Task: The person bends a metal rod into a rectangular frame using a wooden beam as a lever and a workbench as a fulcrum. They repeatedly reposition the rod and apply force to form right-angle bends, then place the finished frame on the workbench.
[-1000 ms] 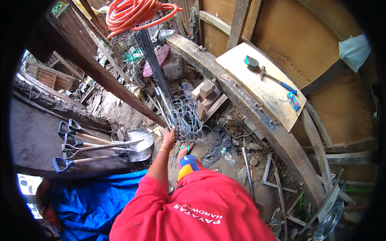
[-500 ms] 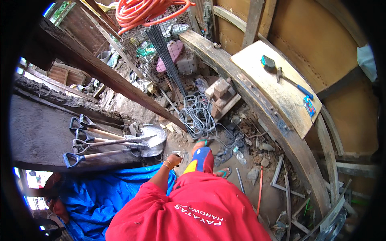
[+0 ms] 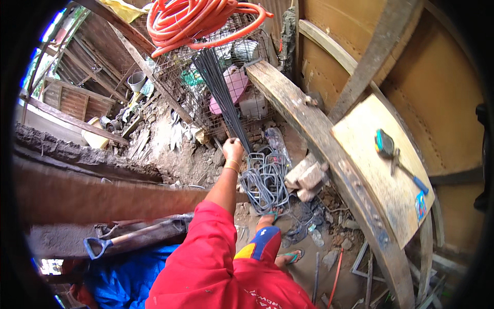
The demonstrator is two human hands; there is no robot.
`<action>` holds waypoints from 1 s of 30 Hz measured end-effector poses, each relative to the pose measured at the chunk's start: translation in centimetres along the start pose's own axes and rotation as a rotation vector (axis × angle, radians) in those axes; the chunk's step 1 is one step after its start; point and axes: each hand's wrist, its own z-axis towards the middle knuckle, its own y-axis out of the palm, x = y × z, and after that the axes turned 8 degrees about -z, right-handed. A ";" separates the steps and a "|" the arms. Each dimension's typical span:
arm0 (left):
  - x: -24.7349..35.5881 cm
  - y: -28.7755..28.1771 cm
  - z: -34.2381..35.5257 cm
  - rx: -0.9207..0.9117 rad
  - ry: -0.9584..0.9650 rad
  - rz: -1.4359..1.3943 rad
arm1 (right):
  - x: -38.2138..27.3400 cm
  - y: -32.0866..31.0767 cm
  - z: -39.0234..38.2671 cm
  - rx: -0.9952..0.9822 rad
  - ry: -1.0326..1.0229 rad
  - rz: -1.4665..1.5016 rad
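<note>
My left hand (image 3: 233, 149) reaches forward on an outstretched arm, with a thin band at the wrist. Its fingers look curled closed; what they hold, if anything, is hidden. Just beside it a bundle of thin black rods (image 3: 222, 98) leans at a slant against a wire mesh cage (image 3: 180, 82). Bent grey metal stirrups (image 3: 265, 180) lie heaped at the rods' lower end, right of my wrist and near my sandalled foot (image 3: 267, 220). My right hand is out of view.
Coiled orange corrugated tubing (image 3: 193, 23) sits above the cage. A thick timber beam (image 3: 329, 139) curves along the right. A board (image 3: 381, 170) there carries a tape measure (image 3: 383, 143) and a hammer (image 3: 406, 172). Concrete blocks (image 3: 309, 175), a shovel (image 3: 121, 238) and blue tarp (image 3: 121, 275) lie lower.
My left hand has moved forward from beside my leg to the lower part of the rods. The view has shifted, and a brown wooden post now crosses in front of most of the shovels.
</note>
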 end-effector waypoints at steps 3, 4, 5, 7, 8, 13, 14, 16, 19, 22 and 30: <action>3.5 1.4 9.0 0.176 0.101 0.227 | -6.0 -2.1 3.2 -0.048 -0.032 -0.027; 4.6 1.7 11.5 0.212 0.130 0.320 | -7.7 -2.7 4.1 -0.062 -0.036 -0.031; 5.5 1.9 13.9 0.233 0.185 0.367 | -9.1 -3.2 4.8 -0.078 -0.035 -0.034; 7.2 2.4 18.1 0.243 0.185 0.453 | -11.4 -4.2 5.9 -0.105 -0.030 -0.042; 7.9 2.8 19.8 0.269 0.183 0.459 | -12.3 -4.6 6.4 -0.115 -0.028 -0.049; 10.6 4.5 26.1 0.287 0.069 0.645 | -15.2 -5.5 7.3 -0.166 0.002 -0.061; 10.9 4.7 27.0 0.257 0.064 0.666 | -15.5 -5.5 7.2 -0.176 0.010 -0.066; 11.5 5.3 28.8 0.237 0.036 0.710 | -15.8 -5.5 6.6 -0.188 0.021 -0.071; 11.0 5.7 30.5 0.229 0.049 0.801 | -15.5 -5.3 4.4 -0.222 0.031 -0.082; 9.2 4.9 30.1 0.205 0.266 0.833 | -14.4 -4.3 1.5 -0.257 0.030 -0.093; 9.6 -2.0 18.9 0.103 0.424 0.515 | -9.2 3.7 -8.2 -0.289 -0.179 -0.192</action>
